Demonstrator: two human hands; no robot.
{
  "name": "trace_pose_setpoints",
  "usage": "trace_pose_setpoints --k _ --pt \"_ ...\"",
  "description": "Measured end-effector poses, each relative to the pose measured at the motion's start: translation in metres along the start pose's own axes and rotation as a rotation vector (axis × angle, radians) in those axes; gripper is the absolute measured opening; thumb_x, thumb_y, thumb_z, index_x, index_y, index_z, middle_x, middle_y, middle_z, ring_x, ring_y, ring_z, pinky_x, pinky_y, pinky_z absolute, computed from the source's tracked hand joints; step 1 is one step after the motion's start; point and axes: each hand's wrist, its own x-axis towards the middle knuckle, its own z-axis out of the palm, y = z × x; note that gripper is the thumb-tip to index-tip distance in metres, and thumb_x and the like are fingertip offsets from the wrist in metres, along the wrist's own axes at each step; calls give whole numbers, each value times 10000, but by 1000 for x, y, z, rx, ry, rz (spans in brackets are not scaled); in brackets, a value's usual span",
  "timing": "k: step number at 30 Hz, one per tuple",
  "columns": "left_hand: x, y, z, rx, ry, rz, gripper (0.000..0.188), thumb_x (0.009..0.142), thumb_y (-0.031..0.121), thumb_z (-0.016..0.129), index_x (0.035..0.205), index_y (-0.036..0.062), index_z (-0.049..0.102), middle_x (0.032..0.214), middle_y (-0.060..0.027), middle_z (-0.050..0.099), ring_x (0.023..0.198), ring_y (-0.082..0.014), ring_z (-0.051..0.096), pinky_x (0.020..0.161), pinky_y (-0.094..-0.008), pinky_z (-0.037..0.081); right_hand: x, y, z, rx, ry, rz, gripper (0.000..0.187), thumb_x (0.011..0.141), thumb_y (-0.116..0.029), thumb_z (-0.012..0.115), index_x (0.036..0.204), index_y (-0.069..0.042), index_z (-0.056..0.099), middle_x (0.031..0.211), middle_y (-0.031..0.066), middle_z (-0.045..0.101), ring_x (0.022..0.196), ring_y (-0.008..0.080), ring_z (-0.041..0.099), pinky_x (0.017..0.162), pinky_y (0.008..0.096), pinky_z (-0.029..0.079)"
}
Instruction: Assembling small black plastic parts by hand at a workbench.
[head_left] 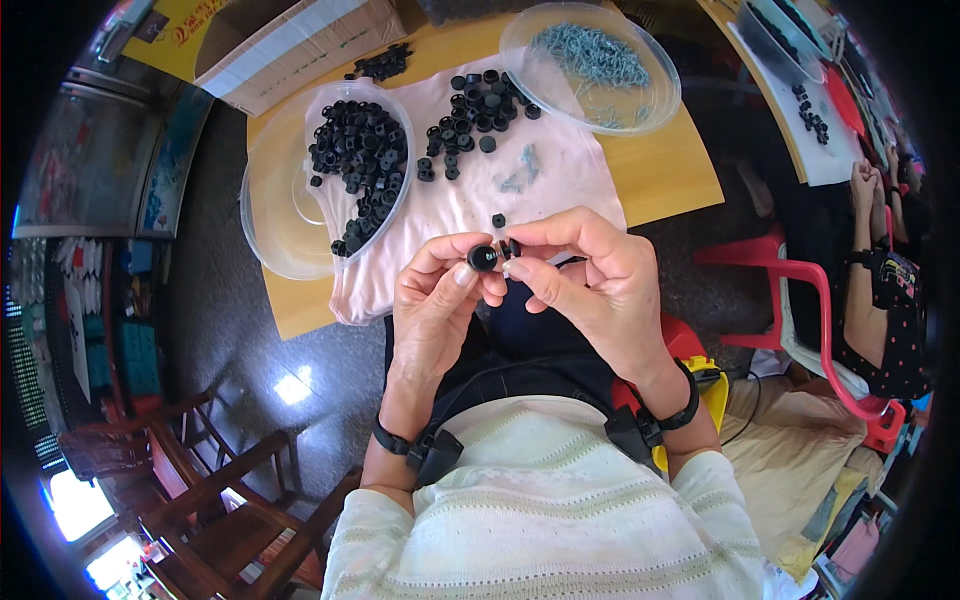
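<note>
My left hand [437, 300] pinches round black cap [483, 258] at fingertips, raised over lap for close sight. My right hand [585, 275] pinches small black piece [511, 247] against it. Bowl of black parts [300, 180] within reach on pink cloth [480, 190].

Small black round cap [483, 258], seemingly fingertip-held.

The small black part [483, 258] pinched between the left hand [435, 300] and right hand [590, 280] is half covered by fingertips, so its shape is unclear, and a second piece beside it is too small to tell. The desk [680, 170] runs out past the top edge (a cardboard box [290, 45] there is cut off too). The metal bits in the clear dish [590, 65] blur into one grey heap.
</note>
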Motion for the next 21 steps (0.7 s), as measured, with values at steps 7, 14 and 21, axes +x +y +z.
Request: trace_pose_setpoints --k 7,14,21 --pt "-1 1 0 13 28 -24 254 904 99 612 1120 -31 576 958 -129 659 793 -177 655 713 -283 555 0 -5 1 -161 1 -58 181 827 30 651 1006 32 626 847 84 683 803 98 680 583 182 530" --pt "2 0 6 175 30 78 231 859 -4 634 1082 -30 580 941 -127 660 802 -175 664 733 -283 558 0 0 0 -247 11 -114 184 801 43 673 981 29 639 867 94 673 781 132 689 596 223 567" --pt "3 -1 7 239 45 72 234 838 -28 652 1063 -27 588 935 -118 662 806 -164 662 743 -275 561 -3 7 -3 -252 30 -181 201 797 56 667 996 33 646 927 109 664 788 145 682 621 235 573"
